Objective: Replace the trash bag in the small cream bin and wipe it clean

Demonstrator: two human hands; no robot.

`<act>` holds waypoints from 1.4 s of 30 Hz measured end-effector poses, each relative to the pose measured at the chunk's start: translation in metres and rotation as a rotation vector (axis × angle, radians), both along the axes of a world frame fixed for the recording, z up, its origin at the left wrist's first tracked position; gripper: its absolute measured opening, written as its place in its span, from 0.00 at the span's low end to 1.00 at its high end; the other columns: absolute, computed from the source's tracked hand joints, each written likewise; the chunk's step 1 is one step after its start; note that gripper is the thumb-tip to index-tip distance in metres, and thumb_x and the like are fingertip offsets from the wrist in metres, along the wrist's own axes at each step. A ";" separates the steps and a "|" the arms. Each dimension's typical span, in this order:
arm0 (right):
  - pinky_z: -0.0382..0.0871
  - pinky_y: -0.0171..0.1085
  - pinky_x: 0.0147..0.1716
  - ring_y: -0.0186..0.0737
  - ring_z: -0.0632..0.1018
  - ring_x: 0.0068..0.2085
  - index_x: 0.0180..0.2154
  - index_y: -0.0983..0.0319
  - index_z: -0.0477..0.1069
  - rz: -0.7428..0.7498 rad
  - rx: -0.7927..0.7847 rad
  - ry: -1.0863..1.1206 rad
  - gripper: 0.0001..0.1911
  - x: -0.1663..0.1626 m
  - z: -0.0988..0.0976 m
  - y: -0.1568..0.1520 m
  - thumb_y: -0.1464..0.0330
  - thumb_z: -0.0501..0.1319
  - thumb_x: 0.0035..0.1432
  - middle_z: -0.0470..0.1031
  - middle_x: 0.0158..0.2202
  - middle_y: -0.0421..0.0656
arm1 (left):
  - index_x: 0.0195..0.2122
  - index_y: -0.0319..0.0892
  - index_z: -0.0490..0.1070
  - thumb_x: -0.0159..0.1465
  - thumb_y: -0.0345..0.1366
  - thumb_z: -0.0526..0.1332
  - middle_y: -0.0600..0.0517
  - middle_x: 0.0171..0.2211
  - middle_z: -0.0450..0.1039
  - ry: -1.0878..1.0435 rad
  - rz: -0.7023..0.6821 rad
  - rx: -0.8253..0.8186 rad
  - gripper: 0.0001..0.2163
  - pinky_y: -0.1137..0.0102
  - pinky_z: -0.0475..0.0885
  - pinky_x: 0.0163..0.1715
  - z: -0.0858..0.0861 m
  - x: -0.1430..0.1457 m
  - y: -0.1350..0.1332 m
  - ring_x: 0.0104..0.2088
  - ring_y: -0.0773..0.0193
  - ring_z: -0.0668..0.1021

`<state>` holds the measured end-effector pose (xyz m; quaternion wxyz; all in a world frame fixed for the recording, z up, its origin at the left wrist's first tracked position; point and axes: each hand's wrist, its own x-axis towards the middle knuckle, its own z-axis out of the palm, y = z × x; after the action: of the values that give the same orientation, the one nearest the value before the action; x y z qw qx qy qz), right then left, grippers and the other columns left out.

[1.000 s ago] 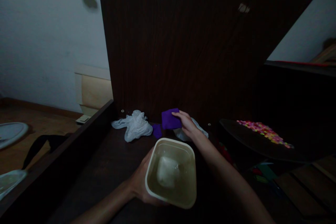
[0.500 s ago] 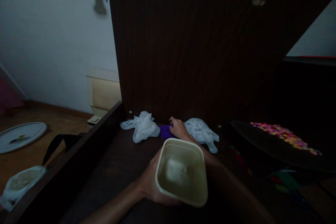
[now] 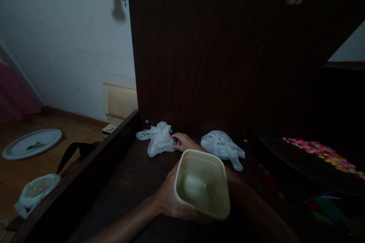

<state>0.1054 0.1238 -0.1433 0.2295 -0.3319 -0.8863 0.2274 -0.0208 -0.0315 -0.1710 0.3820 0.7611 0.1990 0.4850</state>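
- Curled firmly round one side of a pale, square-mouthed container [image 3: 201, 163], the left hand [image 3: 172, 201] holds it up over the dark tabletop [image 3: 125, 182], its opening in plain view.
- Fingers of the right hand [image 3: 184, 143] are at the edge of a crumpled white bag [image 3: 159, 141]; from where I stand, I can't tell whether they pinch it.
- Just beside that wrist sits a knotted plastic bag [image 3: 219, 145], near the dark upright panel [image 3: 228, 64].

No legible lettering, labels, brands, numbers or signs on anything in view
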 end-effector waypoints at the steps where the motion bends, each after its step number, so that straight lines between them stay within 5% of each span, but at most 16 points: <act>1: 0.70 0.36 0.35 0.37 0.74 0.32 0.41 0.61 0.79 -0.001 -0.008 -0.002 0.11 -0.001 0.000 0.001 0.72 0.71 0.52 0.77 0.34 0.42 | 0.69 0.56 0.54 0.28 0.56 0.79 0.41 0.66 0.63 -0.001 0.006 -0.013 0.64 0.42 0.68 0.61 0.001 0.000 0.000 0.60 0.26 0.71; 5: 0.65 0.33 0.31 0.34 0.72 0.29 0.31 0.63 0.78 -0.021 -0.031 0.018 0.01 -0.002 0.008 0.000 0.73 0.68 0.54 0.74 0.27 0.39 | 0.69 0.53 0.56 0.31 0.55 0.78 0.40 0.65 0.65 0.021 0.013 -0.063 0.61 0.45 0.69 0.60 0.007 0.000 -0.006 0.59 0.27 0.72; 13: 0.62 0.32 0.30 0.34 0.71 0.29 0.32 0.65 0.78 -0.119 0.025 0.147 0.14 0.025 0.068 -0.016 0.61 0.61 0.62 0.75 0.26 0.39 | 0.70 0.46 0.56 0.43 0.58 0.76 0.39 0.58 0.72 -0.036 0.058 -0.172 0.55 0.45 0.69 0.60 0.015 -0.002 -0.018 0.56 0.37 0.76; 19: 0.62 0.34 0.31 0.35 0.71 0.29 0.30 0.64 0.77 -0.235 0.150 0.227 0.15 0.063 0.109 -0.032 0.62 0.59 0.62 0.75 0.25 0.40 | 0.71 0.43 0.52 0.46 0.61 0.74 0.37 0.58 0.71 -0.025 0.085 -0.216 0.56 0.45 0.69 0.59 0.017 0.003 -0.017 0.57 0.39 0.75; 31: 0.67 0.39 0.39 0.42 0.73 0.36 0.30 0.60 0.77 -0.532 0.332 0.469 0.13 0.099 0.134 -0.059 0.59 0.62 0.61 0.72 0.32 0.44 | 0.72 0.43 0.43 0.43 0.56 0.78 0.34 0.69 0.54 0.093 0.029 -0.153 0.62 0.44 0.55 0.68 0.042 0.000 -0.006 0.68 0.36 0.63; 34: 0.69 0.38 0.36 0.41 0.74 0.37 0.30 0.60 0.74 -0.554 0.314 0.552 0.16 0.101 0.143 -0.058 0.56 0.61 0.61 0.72 0.33 0.44 | 0.73 0.44 0.42 0.46 0.55 0.78 0.34 0.71 0.53 0.170 -0.095 -0.233 0.61 0.45 0.54 0.69 0.056 -0.016 -0.003 0.70 0.39 0.60; 38: 0.66 0.35 0.21 0.37 0.71 0.25 0.32 0.60 0.73 -0.547 0.195 0.625 0.19 0.100 0.149 -0.057 0.51 0.59 0.62 0.69 0.26 0.39 | 0.72 0.48 0.51 0.44 0.47 0.80 0.39 0.70 0.58 0.408 -0.131 -0.268 0.57 0.44 0.54 0.69 0.090 -0.051 0.005 0.70 0.42 0.62; 42: 0.67 0.35 0.19 0.36 0.70 0.22 0.33 0.59 0.71 -0.487 0.090 0.679 0.23 0.093 0.152 -0.058 0.45 0.59 0.59 0.68 0.24 0.37 | 0.63 0.50 0.67 0.57 0.41 0.72 0.45 0.63 0.71 0.503 -0.043 -0.228 0.32 0.47 0.70 0.61 0.130 -0.073 0.011 0.61 0.47 0.75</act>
<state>0.1989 0.0653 0.0091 0.5699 -0.4274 -0.6650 0.2243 -0.0940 -0.0207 -0.0411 0.4141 0.8137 0.3245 0.2471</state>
